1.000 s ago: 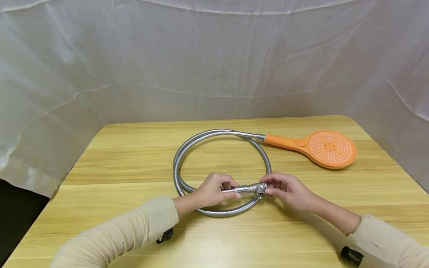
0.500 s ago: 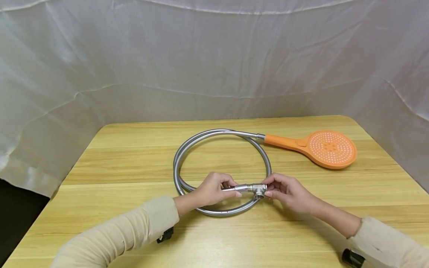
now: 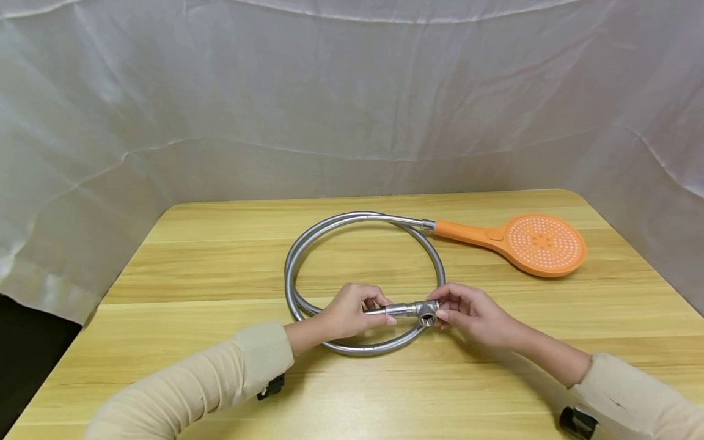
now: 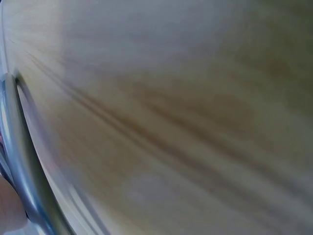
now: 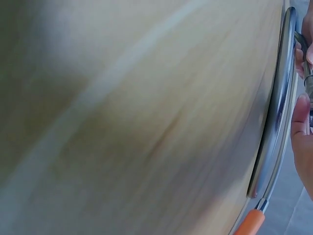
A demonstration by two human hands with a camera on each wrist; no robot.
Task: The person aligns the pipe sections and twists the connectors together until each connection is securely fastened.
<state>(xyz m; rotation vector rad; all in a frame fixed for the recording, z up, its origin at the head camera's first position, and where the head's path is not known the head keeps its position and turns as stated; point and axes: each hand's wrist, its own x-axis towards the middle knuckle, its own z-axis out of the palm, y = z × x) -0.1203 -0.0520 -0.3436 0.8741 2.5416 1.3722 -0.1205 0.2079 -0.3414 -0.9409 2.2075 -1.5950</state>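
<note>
In the head view my left hand [image 3: 352, 310] pinches the metal end of the shower hose [image 3: 288, 278] between thumb and fingers. A silver T-shaped pipe fitting [image 3: 427, 313] sits in line with that hose end, its round threaded opening facing toward me. My right hand [image 3: 477, 315] pinches the fitting's far end with thumb and fingertips. Both hands are over the near part of the coiled hose. The hose's other end runs into the handle of an orange shower head [image 3: 541, 245], lying face up at the right. The right wrist view shows my right thumb [image 5: 302, 117] against the fitting.
The wooden table [image 3: 209, 256] carries the hose and shower head. Grey-white cloth [image 3: 352, 110] hangs behind it and along both sides. A dark gap [image 3: 33, 354] shows past the table's left edge. A black wrist device [image 3: 577, 421] sits under the right sleeve.
The fitting has turned about the hose's axis between frames, its side opening tipping down and then back toward me. My right fingers shift slightly with it; the left hand stays put.
</note>
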